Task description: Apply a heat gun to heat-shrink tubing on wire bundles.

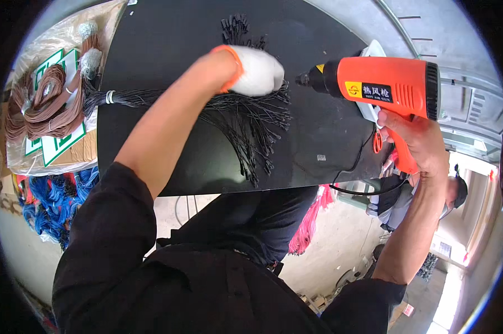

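My right hand (421, 136) is wrapped round the handle of an orange hot air gun (416, 75). Its dark nozzle points left, toward my left hand, with a gap between them. My left hand (257, 71) wears a white glove with an orange cuff. The gloved fingers are curled down at the ends of a bundle of black wires (243, 119), and the fingertips are partly hidden. These wires fan out over the black table (168, 39). White ties (109, 97) bind them at the left. More black wire ends (235, 28) lie beyond the glove.
Coiled brown wires (45, 108) lie in clear plastic at the left, above blue wire bundles (42, 209). A black cord (357, 164) curves past the table's right edge near orange scissor handles (378, 142). Pink wires (310, 222) hang below. Another person (396, 195) is at the right.
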`<act>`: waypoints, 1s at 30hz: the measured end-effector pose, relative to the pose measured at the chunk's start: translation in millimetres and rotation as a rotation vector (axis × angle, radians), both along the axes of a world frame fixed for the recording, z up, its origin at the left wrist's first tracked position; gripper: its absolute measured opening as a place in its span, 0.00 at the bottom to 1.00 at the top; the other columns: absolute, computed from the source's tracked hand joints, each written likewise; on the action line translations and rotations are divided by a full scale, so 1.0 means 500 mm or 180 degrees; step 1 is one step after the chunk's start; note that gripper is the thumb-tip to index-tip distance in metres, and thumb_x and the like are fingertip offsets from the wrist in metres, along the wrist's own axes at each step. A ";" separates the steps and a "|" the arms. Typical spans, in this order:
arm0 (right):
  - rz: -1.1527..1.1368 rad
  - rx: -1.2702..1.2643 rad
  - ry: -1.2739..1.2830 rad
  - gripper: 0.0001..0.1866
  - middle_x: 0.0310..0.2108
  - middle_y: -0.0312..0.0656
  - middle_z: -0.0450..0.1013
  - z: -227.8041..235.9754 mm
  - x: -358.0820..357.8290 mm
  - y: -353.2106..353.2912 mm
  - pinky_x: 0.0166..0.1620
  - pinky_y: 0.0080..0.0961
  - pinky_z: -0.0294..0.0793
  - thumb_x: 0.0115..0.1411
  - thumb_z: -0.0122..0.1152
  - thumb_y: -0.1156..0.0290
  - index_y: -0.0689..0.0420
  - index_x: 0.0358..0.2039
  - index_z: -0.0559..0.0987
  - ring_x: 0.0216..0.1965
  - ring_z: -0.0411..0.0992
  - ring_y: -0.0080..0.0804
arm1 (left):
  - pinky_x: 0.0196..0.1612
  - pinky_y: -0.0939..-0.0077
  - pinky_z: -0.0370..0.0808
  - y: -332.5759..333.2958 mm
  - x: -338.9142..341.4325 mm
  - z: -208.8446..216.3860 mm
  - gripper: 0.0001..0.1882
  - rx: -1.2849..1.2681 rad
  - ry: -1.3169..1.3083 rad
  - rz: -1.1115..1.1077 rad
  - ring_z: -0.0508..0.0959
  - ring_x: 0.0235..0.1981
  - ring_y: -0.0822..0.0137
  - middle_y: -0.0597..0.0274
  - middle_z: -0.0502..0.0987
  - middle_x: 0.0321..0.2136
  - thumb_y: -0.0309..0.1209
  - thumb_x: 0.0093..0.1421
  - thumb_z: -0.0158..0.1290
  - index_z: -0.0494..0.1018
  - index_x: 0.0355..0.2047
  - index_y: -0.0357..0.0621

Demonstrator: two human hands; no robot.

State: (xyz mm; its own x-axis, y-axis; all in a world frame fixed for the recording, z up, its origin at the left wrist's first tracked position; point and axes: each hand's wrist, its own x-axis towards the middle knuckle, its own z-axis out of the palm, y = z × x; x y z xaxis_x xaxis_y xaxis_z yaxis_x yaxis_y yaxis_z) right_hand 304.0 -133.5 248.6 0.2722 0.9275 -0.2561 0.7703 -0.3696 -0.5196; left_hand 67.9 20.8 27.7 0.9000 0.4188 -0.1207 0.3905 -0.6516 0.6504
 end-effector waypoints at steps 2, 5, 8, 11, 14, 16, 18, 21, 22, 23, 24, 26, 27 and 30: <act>0.0038 -0.0024 0.0071 0.12 0.35 0.41 0.82 0.006 0.008 -0.007 0.36 0.26 0.79 0.63 0.75 0.73 0.62 0.45 0.84 0.32 0.80 0.28 | 0.46 0.60 0.82 -0.013 0.017 0.008 0.21 0.0167 0.0639 -0.0286 0.86 0.34 0.61 0.54 0.87 0.43 0.30 0.63 0.49 0.83 0.53 0.42; -0.0081 -0.0116 0.0036 0.13 0.35 0.40 0.82 0.009 0.015 -0.025 0.36 0.26 0.80 0.63 0.76 0.72 0.61 0.46 0.84 0.32 0.80 0.28 | 0.46 0.61 0.82 -0.023 0.018 0.027 0.22 -0.0376 0.0898 -0.0869 0.86 0.35 0.60 0.53 0.87 0.45 0.29 0.63 0.48 0.83 0.54 0.42; -0.0129 -0.0117 -0.0138 0.16 0.34 0.39 0.82 0.005 0.012 -0.037 0.35 0.26 0.79 0.63 0.77 0.71 0.61 0.48 0.83 0.31 0.79 0.28 | 0.46 0.61 0.82 -0.004 0.003 0.016 0.23 -0.0203 0.0033 -0.0171 0.87 0.35 0.59 0.51 0.87 0.43 0.27 0.62 0.46 0.83 0.53 0.41; -0.0074 -0.0139 -0.0152 0.18 0.35 0.39 0.82 -0.004 0.019 -0.043 0.34 0.25 0.78 0.62 0.79 0.69 0.61 0.49 0.83 0.31 0.79 0.27 | 0.47 0.60 0.82 0.019 -0.007 0.046 0.22 0.0245 0.0572 0.0389 0.87 0.35 0.57 0.48 0.87 0.43 0.29 0.62 0.45 0.83 0.52 0.39; 0.0005 -0.0281 -0.0122 0.19 0.35 0.39 0.82 -0.014 0.024 -0.040 0.34 0.25 0.79 0.61 0.80 0.70 0.61 0.50 0.83 0.31 0.79 0.27 | 0.35 0.48 0.74 0.034 -0.033 0.011 0.09 0.0309 -0.0482 0.0824 0.76 0.27 0.39 0.36 0.77 0.26 0.28 0.53 0.53 0.76 0.29 0.32; 0.0007 -0.0202 -0.0055 0.19 0.35 0.39 0.82 -0.025 0.010 -0.039 0.34 0.26 0.79 0.61 0.79 0.72 0.61 0.50 0.83 0.31 0.79 0.27 | 0.35 0.48 0.75 0.037 -0.045 0.013 0.10 0.0398 -0.0712 0.0806 0.76 0.28 0.38 0.35 0.77 0.27 0.28 0.53 0.53 0.77 0.30 0.32; 0.0042 -0.0223 -0.0023 0.18 0.35 0.39 0.82 -0.021 0.013 -0.035 0.34 0.26 0.79 0.61 0.79 0.73 0.61 0.50 0.82 0.31 0.79 0.27 | 0.38 0.49 0.77 0.040 -0.054 0.023 0.11 0.0396 -0.0356 0.1008 0.77 0.30 0.36 0.34 0.79 0.30 0.28 0.53 0.53 0.79 0.31 0.32; 0.0064 -0.0201 0.0048 0.17 0.35 0.40 0.82 -0.013 0.009 -0.028 0.34 0.27 0.79 0.61 0.78 0.75 0.62 0.49 0.82 0.31 0.79 0.27 | 0.38 0.49 0.77 0.041 -0.072 0.024 0.12 0.0396 -0.0403 0.1210 0.77 0.31 0.35 0.34 0.80 0.30 0.29 0.54 0.53 0.79 0.32 0.31; 0.0038 -0.0161 0.0086 0.17 0.35 0.40 0.82 -0.014 0.006 -0.027 0.34 0.27 0.79 0.61 0.77 0.77 0.63 0.49 0.82 0.31 0.79 0.28 | 0.38 0.49 0.77 0.044 -0.078 0.018 0.12 0.0394 -0.0403 0.1219 0.77 0.31 0.35 0.34 0.80 0.30 0.29 0.54 0.53 0.79 0.32 0.31; 0.0048 -0.0163 0.0085 0.17 0.35 0.40 0.82 -0.019 0.008 -0.024 0.34 0.27 0.79 0.61 0.77 0.77 0.63 0.49 0.82 0.31 0.79 0.28 | 0.38 0.48 0.77 0.050 -0.085 0.011 0.12 0.0472 -0.0380 0.1205 0.77 0.31 0.35 0.34 0.80 0.30 0.29 0.54 0.53 0.79 0.32 0.31; 0.0062 -0.0098 0.0096 0.17 0.35 0.40 0.82 -0.023 0.016 -0.022 0.35 0.27 0.79 0.61 0.77 0.76 0.62 0.49 0.82 0.31 0.79 0.28 | 0.39 0.48 0.77 0.055 -0.084 0.010 0.12 0.0553 -0.0359 0.1171 0.77 0.31 0.34 0.34 0.80 0.30 0.29 0.54 0.53 0.79 0.32 0.31; 0.0072 -0.0030 0.0109 0.16 0.36 0.40 0.82 -0.020 0.017 -0.021 0.35 0.27 0.79 0.62 0.77 0.76 0.62 0.49 0.83 0.31 0.79 0.28 | 0.38 0.48 0.76 0.057 -0.080 0.012 0.11 0.0495 -0.0397 0.1247 0.76 0.30 0.35 0.34 0.79 0.30 0.29 0.54 0.53 0.78 0.32 0.31; 0.0039 -0.0219 0.0024 0.16 0.36 0.40 0.82 -0.014 0.005 -0.016 0.36 0.26 0.79 0.62 0.76 0.75 0.62 0.49 0.83 0.31 0.79 0.28 | 0.37 0.48 0.76 0.058 -0.082 0.012 0.11 0.0432 -0.0441 0.1344 0.75 0.29 0.36 0.35 0.78 0.29 0.29 0.54 0.53 0.77 0.32 0.31; 0.0047 -0.0286 -0.0157 0.14 0.35 0.39 0.82 -0.026 0.004 -0.004 0.36 0.25 0.79 0.63 0.76 0.73 0.62 0.48 0.83 0.31 0.79 0.27 | 0.36 0.49 0.74 0.071 -0.091 0.012 0.10 0.0563 -0.0178 0.1286 0.71 0.27 0.38 0.35 0.75 0.28 0.29 0.55 0.53 0.75 0.30 0.32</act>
